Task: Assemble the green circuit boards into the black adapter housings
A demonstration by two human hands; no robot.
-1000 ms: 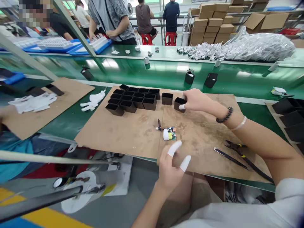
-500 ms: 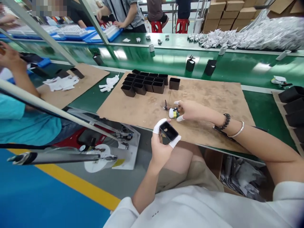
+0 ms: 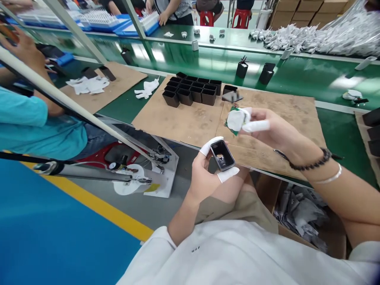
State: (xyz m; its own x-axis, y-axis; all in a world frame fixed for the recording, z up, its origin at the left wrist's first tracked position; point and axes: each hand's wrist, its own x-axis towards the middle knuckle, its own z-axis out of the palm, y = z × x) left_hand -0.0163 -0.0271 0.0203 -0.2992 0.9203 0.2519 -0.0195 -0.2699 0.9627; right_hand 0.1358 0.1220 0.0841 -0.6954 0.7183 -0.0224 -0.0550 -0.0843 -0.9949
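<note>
My left hand (image 3: 204, 174), with white finger covers, is closed around a black plastic housing (image 3: 222, 155), its open end tilted up toward me. A small cut-out shows at the bottom inside it. Above and to the right, my right hand (image 3: 267, 126) pinches a circuit board (image 3: 236, 120) with a white round patch facing me and a green edge. A flat grey piece with dark prongs (image 3: 233, 96) hangs at the board's far side, slightly blurred; how it joins the board I cannot tell. The board and the housing are apart.
Several black housings (image 3: 196, 95) stand in rows on the brown cardboard (image 3: 190, 122). Beyond runs a green conveyor (image 3: 178, 59) carrying black housings and white parts. A slanted pole (image 3: 68, 101) and a co-worker's turquoise sleeve (image 3: 23, 107) are at left. A bag of white parts (image 3: 341, 39) lies back right.
My right hand has lifted the circuit board off the cardboard and turned it, white patch toward me. My left hand still holds the housing. The view has shifted somewhat.
</note>
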